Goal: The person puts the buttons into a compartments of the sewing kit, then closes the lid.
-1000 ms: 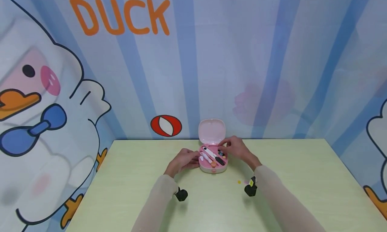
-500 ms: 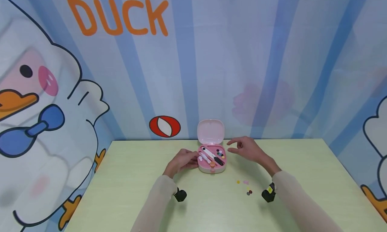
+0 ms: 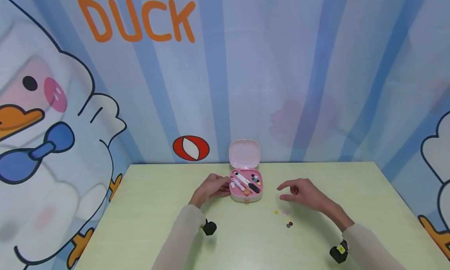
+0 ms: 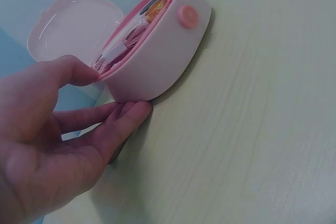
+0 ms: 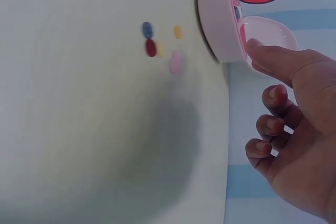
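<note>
Currently grips the box (image 4: 163,51) by its left side with the left hand (image 3: 211,187), thumb at the rim, fingers against the outside. Carries nothing in the right hand (image 3: 306,194), held above the counter (image 3: 246,238) right of lower centre in the head frame, thumb and forefinger parted. Find the loose discs (image 5: 151,48) on the counter just below those fingertips in that frame, trailing from upper left to lower right: plainly nearer to the right hand than the left, with the box to their upper left.
</note>
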`<action>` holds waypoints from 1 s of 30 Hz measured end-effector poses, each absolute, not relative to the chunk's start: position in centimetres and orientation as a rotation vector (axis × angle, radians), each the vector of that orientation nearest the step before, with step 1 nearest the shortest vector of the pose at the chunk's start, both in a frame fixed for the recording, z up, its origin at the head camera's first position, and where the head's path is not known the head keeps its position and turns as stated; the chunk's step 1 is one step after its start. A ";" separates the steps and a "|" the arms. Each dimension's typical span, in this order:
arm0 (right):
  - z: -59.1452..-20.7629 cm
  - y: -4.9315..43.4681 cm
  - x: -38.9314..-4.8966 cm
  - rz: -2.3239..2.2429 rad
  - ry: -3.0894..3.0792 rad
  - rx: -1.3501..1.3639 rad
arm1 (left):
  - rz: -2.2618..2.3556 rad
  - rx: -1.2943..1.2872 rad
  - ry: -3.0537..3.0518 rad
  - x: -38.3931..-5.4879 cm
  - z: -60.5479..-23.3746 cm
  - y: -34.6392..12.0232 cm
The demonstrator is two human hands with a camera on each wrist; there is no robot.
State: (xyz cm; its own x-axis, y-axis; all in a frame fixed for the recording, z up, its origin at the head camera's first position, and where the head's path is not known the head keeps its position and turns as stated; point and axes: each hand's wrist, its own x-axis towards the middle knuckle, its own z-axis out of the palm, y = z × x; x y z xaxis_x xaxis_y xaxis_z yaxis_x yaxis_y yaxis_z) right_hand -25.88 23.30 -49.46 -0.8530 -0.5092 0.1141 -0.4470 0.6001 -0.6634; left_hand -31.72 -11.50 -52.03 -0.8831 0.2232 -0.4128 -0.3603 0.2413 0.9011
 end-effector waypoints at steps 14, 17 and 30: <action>-52.4 26.0 -20.9 -1.185 2.632 -0.811 | 1.674 -0.122 2.069 -31.8 -52.1 -11.6; -53.0 26.1 -20.3 -1.207 2.641 -0.830 | 1.678 -0.127 2.064 -31.7 -52.0 -11.6; -54.2 25.6 -19.7 -1.261 2.697 -0.981 | 1.682 -0.126 2.059 -31.7 -51.9 -11.5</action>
